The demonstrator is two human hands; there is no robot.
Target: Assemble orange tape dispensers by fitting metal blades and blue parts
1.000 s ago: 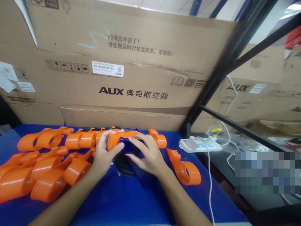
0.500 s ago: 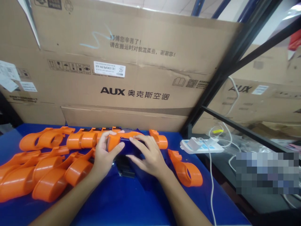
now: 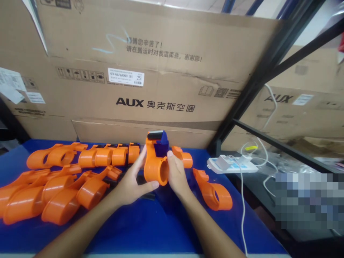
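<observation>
An orange tape dispenser (image 3: 154, 166) is held up over the middle of the table, its round hub low and a blue piece (image 3: 161, 145) and black roller (image 3: 155, 135) at its top. My left hand (image 3: 133, 186) grips its left side, thumb stretched under the hub. Closed against its right side is my right hand (image 3: 176, 173), the thumb near the blue piece. Behind my left hand stands a row of orange dispensers with dark tops (image 3: 103, 157). Dark strips (image 3: 147, 196), partly hidden by my left hand, lie on the table below.
Several orange dispenser bodies (image 3: 60, 200) fill the left of the blue table (image 3: 150, 229). Two more orange pieces, one behind my right hand (image 3: 186, 160) and one farther right (image 3: 215, 195), lie there. A white power strip (image 3: 232, 165) trails a cable. Cardboard (image 3: 161, 86) stands behind.
The dispenser has turned upright in my hands, so its hub and black roller now show. My left hand has shifted lower and to the right; my right hand has closed in against its side.
</observation>
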